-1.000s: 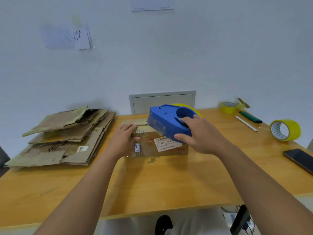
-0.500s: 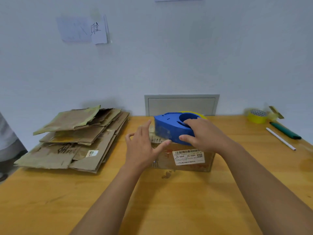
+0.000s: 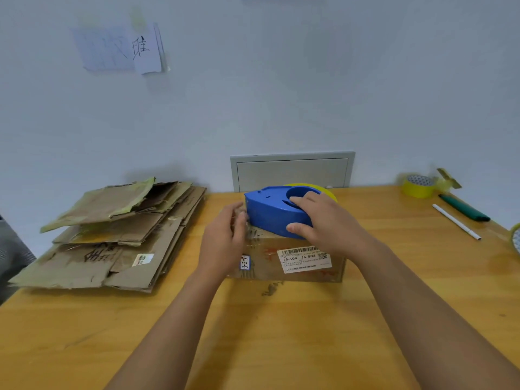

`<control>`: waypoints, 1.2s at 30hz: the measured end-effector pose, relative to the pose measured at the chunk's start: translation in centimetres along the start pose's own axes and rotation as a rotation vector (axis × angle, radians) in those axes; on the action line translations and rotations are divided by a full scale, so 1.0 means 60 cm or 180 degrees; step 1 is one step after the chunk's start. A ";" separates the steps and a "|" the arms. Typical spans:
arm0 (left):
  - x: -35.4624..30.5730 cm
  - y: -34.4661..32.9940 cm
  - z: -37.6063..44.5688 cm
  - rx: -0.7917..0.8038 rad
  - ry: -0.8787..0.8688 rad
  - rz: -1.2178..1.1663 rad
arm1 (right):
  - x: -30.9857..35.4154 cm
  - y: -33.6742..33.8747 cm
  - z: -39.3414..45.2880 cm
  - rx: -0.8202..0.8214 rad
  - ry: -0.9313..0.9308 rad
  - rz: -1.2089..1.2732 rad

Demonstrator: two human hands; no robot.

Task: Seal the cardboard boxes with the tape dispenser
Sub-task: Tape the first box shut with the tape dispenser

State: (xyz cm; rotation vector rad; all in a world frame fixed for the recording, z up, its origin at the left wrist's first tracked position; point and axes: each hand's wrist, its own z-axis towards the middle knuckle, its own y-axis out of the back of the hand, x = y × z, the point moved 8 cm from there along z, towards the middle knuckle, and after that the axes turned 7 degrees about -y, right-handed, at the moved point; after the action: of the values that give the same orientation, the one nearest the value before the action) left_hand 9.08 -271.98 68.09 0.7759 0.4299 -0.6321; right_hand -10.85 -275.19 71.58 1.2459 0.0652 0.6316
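Mid-taping: my right hand [image 3: 326,220] grips the dispenser [image 3: 274,213] on the box [image 3: 295,263], left hand [image 3: 225,240] flat beside it; next I'd pull across.

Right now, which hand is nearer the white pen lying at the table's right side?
The right hand: it grips the blue tape dispenser on the box, with the white pen further right. The left hand rests at the box's left end, farther away.

Small packing or mailroom corner, wooden worktop [image 3: 281,333] against plain white wall, stack of flattened cartons [image 3: 112,237], labelled parcel box [image 3: 295,263], spare yellow tape rolls [image 3: 417,186], pen [image 3: 455,225], handwritten paper notes [image 3: 121,49] taped up
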 end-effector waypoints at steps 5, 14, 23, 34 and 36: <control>0.009 0.013 0.002 -0.0319 0.0585 -0.0660 | 0.014 0.005 -0.008 -0.0169 0.0169 0.0000; 0.020 0.021 0.013 -0.0163 0.0959 -0.1018 | 0.020 0.003 -0.008 -0.0181 0.0169 -0.0244; 0.049 0.033 0.023 -0.0426 0.1008 -0.0547 | 0.020 0.011 -0.011 -0.0308 0.0284 -0.0162; 0.077 0.032 0.024 -0.0834 0.1604 -0.1419 | 0.044 0.097 0.057 0.0133 0.0099 0.0960; 0.082 0.033 0.026 -0.0898 0.1720 -0.1654 | 0.053 0.104 0.076 0.0276 0.0130 0.0900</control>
State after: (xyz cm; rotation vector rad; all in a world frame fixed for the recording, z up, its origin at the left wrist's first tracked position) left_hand 14.25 -273.86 67.28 0.5546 1.2166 -0.8171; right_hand -9.04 -276.52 79.67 1.3377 -0.0513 0.9068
